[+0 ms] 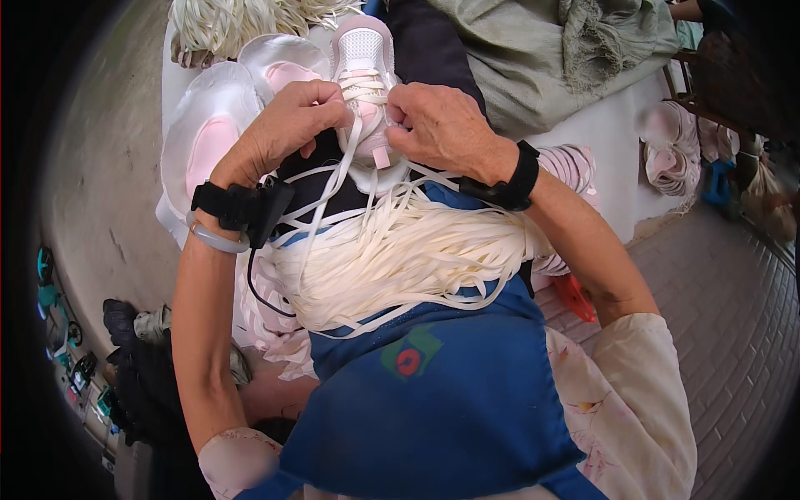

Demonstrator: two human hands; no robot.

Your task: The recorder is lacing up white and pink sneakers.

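Note:
A pink and white shoe upper [362, 52] lies over my lap, its toe pointing away. A cream shoelace [363, 86] crosses its front in several rows. My left hand [302, 123] is closed at the upper's left eyelet edge, thumb and forefinger pinching the lace, whose loose end hangs toward me. At the opposite edge my right hand [442, 123] is closed too, fingertips against the upper; what they pinch is hidden. Below both hands, a thick bundle of cream laces [417, 254] is spread across my blue apron [433, 408].
Flat white uppers with pink linings [215, 146] lie to the left. Another lace bundle [237, 29] sits at the far left. Grey-green cloth [517, 67] covers the far right. Stacked pink pieces [571, 171] lie beyond my right wrist, and more shoe parts [671, 146] stand farther right.

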